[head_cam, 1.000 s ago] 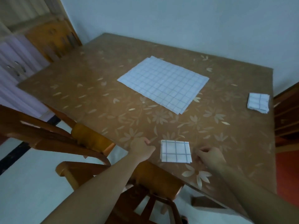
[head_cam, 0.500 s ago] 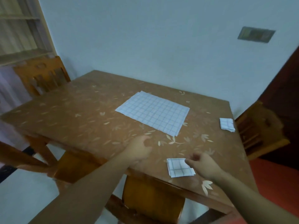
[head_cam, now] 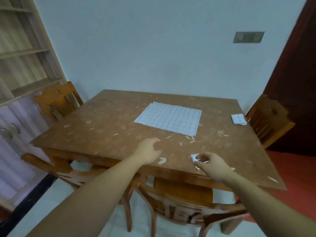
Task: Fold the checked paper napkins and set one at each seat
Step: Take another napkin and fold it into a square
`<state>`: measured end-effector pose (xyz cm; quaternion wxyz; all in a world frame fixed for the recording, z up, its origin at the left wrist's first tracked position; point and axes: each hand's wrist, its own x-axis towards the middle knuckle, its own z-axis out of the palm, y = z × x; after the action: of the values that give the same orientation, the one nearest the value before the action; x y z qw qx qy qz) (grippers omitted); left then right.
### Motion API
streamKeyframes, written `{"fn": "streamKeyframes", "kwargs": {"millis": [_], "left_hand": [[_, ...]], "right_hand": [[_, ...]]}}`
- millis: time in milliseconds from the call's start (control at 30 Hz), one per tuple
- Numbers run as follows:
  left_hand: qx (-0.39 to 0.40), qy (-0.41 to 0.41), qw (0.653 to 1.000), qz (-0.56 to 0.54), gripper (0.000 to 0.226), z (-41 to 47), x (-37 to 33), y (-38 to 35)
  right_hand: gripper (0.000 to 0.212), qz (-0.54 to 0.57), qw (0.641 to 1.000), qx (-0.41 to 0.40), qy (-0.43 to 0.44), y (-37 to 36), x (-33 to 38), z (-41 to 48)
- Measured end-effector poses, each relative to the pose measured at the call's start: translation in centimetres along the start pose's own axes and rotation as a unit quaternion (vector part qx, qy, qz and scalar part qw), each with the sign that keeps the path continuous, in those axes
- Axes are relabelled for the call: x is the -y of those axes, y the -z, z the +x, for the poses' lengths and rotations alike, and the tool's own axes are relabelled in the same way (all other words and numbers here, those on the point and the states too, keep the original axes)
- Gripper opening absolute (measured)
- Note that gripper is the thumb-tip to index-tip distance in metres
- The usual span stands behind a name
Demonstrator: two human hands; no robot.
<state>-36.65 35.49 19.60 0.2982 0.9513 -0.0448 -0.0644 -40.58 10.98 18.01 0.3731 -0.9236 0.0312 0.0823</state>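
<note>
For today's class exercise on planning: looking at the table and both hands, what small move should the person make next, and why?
Probably reach the left hand forward to the flat napkin stack and take the top sheet. One folded napkin lies by the right chair, another at the near edge under the right hand; the left chair has none.

The table (head_cam: 106, 127) was brown with pale leaf and flower prints. At its middle, the unfolded napkins (head_cam: 168, 118) were white with a thin blue-grey check; the wall (head_cam: 145, 48) behind was pale blue.
</note>
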Motion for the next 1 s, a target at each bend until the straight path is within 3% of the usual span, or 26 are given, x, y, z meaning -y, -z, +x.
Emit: {"fn": "streamKeyframes", "kwargs": {"millis": [167,533,833,1000], "left_hand": [[0.007,-0.026,1.000,0.003,0.054,2.1,3.0,1.5],[0.050,-0.046,0.998,0.003,0.059,15.1,11.4,4.0],[0.075,-0.038,0.996,0.002,0.058,24.6,10.5,-0.9],[0.102,-0.023,0.994,0.027,0.060,28.8,10.0,-6.1]], "right_hand": [[0.032,-0.021,0.999,-0.013,-0.025,-1.8,1.8,1.7],[0.053,-0.130,0.989,-0.036,-0.060,-8.4,7.4,14.4],[0.056,-0.153,0.983,0.000,-0.098,-7.0,2.3,24.0],[0.045,-0.151,0.980,0.046,-0.124,-6.2,-2.9,29.9]]}}
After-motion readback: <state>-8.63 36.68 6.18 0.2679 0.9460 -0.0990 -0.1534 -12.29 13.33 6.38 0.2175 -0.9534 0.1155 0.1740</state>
